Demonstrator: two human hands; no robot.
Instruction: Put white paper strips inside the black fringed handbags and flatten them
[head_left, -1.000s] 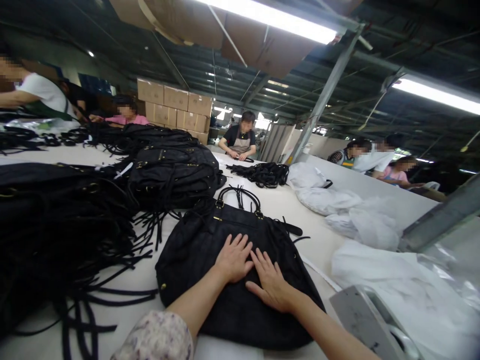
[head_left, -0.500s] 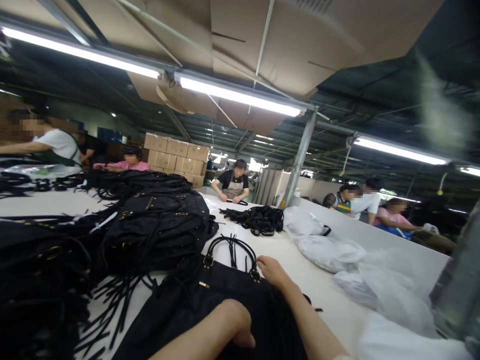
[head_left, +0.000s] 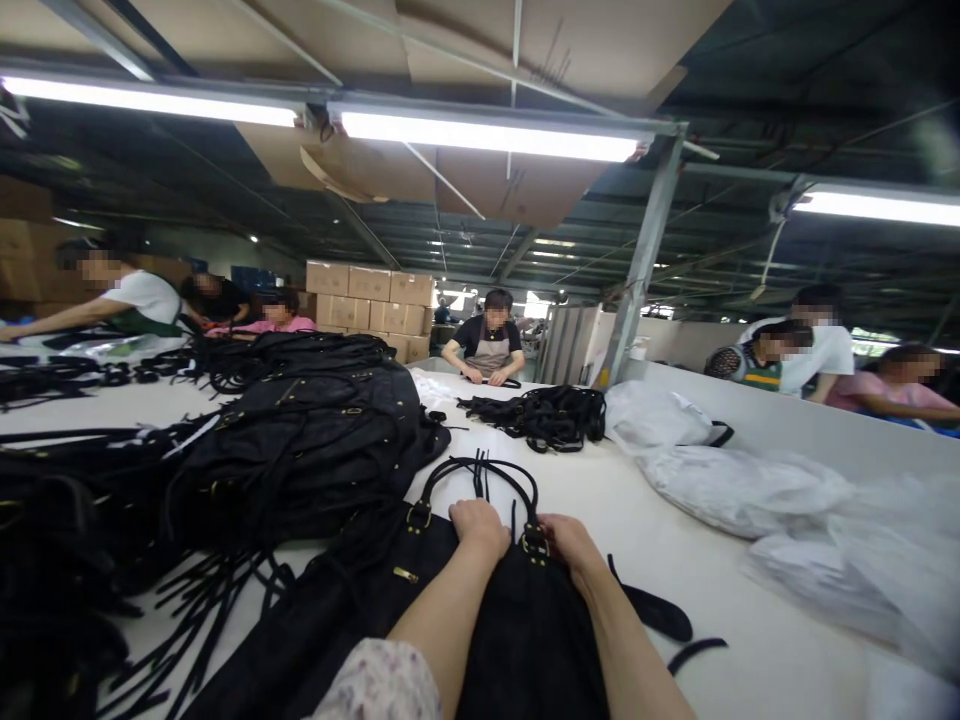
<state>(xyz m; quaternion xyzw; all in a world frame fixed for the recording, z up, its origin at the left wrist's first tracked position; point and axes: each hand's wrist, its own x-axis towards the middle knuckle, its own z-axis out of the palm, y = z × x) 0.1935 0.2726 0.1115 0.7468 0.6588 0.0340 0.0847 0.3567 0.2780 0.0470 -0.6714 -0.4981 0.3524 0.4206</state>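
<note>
The black handbag [head_left: 525, 640] lies on the tabletop [head_left: 637, 510] at six o'clock, its gold-coloured plate [head_left: 406, 574] unreadable. The left hand [head_left: 481, 524] bends over its top edge; the right hand [head_left: 568, 543] curls beside the one-o'clock buckle [head_left: 535, 543]. I cannot tell whether either grips. Black bags [head_left: 300, 430] pile at ten o'clock.

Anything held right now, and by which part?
Left hand at top edge of black bag, between its handle rings; right hand beside the right ring. Fingers mostly hidden; grip can't be told.

White table [head_left: 720, 590], black bags [head_left: 300, 440], straps [head_left: 540, 415], white plastic wrap [head_left: 750, 490]
</note>
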